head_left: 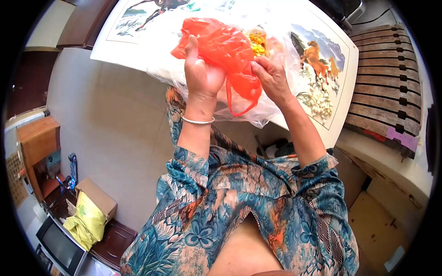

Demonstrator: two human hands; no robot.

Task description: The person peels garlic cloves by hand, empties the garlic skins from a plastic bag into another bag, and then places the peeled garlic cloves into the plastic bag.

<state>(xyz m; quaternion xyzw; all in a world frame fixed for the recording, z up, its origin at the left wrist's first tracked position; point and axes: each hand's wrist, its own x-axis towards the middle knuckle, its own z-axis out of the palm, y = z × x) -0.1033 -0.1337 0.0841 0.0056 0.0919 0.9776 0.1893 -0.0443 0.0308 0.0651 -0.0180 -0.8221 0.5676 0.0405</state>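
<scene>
A thin red plastic bag (216, 39) is held up over the near edge of the table, its handle loop hanging down. My left hand (202, 76) has its palm turned up and thumb raised, with the bag draped over its fingers, which are hidden. On the other side, my right hand (272, 79) pinches the bag between thumb and fingers. Beneath and around both hands spreads a clear plastic sheet or bag (287, 69). Just behind my right hand are yellow pieces (257, 42), too small to name.
The white table (133, 50) bears horse pictures. A pile of small pale pieces (321, 105), resembling garlic cloves, lies at its right. Beyond stands a slatted wooden rack (384, 78). At lower left are a cardboard box (97, 197), a yellow bag (86, 221) and a screen (61, 244).
</scene>
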